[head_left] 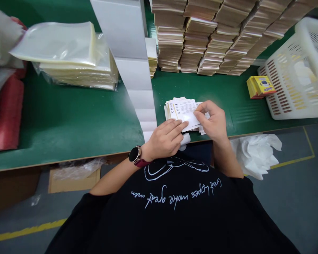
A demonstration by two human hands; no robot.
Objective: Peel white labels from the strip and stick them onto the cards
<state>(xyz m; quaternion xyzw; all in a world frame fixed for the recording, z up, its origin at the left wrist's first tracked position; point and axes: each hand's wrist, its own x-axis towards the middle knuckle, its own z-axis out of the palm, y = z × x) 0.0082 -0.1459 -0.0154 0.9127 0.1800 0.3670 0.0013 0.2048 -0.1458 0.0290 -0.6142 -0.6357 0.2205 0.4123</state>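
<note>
Small white printed leaflets (187,107) lie in a loose, overlapping pile near the front edge of the green table. My left hand (167,137), with a watch on its wrist, rests on the pile's near-left side, fingers stretched out flat with the tips on the top leaflet. At the right, my right hand (212,119) pinches that leaflet's edge between thumb and forefinger; its other fingers are curled and partly hidden. Just left of the pile, a long white strip with cross folds (134,76) runs from the far side down to the front edge.
Flat cardboard pieces (196,46) stand in tall stacks at the back. A white plastic basket (296,77) is at the right, beside small yellow boxes (260,86). Clear plastic bags (60,44) are piled at left, near a red bundle (7,113). Crumpled white sheeting (257,153) hangs below the table.
</note>
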